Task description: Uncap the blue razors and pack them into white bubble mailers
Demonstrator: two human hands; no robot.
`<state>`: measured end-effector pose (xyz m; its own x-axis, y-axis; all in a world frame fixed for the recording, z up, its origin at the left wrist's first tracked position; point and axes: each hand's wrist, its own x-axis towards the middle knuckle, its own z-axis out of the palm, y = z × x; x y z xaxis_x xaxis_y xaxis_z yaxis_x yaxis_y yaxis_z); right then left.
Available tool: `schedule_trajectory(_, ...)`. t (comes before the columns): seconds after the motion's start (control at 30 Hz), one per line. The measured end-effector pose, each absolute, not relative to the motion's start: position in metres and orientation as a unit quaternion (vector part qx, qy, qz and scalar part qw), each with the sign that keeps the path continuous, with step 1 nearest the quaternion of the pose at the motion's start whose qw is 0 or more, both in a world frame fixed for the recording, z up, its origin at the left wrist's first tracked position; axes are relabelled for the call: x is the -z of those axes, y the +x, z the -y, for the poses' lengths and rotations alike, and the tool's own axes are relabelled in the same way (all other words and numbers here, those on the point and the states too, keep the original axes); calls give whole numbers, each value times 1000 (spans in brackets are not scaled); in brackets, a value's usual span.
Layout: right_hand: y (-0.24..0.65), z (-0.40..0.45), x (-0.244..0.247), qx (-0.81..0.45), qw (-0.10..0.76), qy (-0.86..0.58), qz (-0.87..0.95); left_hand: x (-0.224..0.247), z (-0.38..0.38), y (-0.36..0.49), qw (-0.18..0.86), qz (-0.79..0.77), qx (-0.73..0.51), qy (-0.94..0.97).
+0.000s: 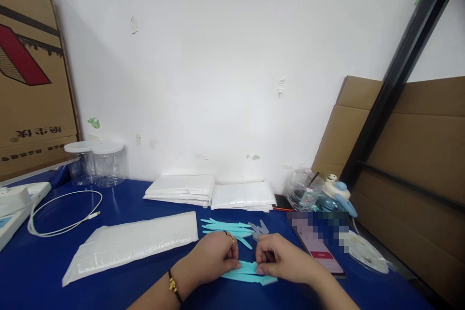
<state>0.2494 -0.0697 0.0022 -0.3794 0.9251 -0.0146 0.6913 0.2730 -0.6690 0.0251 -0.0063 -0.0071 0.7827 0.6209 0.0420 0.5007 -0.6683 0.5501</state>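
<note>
Head view shows the left hand (pixel 218 254) and right hand (pixel 281 257) closed in narrow pinches on a teal strip (pixel 248 267), near the table's (pixel 127 203) front, a second strip (pixel 245 278) just beside it. An uneven tug could crease it or pull it free, and a wide right-hand swing could knock the phone (pixel 321 247).

turquoise: thin strips (pixel 248 268) at left hand (pixel 214 255) and right hand (pixel 285 257), more just beyond | grey-violet: small flat pieces (pixel 259 228) beyond right hand | black with gold: bracelet (pixel 172 285) on left wrist | white: packet (pixel 138 242) left of left hand | plain deep blue: tabletop (pixel 123 203) around both | brown, black print, red block: carton (pixel 25 106) far left of hands
</note>
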Motion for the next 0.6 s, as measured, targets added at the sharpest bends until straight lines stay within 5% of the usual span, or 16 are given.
schedule_trajectory(0.6,271,68,-15,-244,228,-599,728,2,-27,10,161,-398,-224,875)
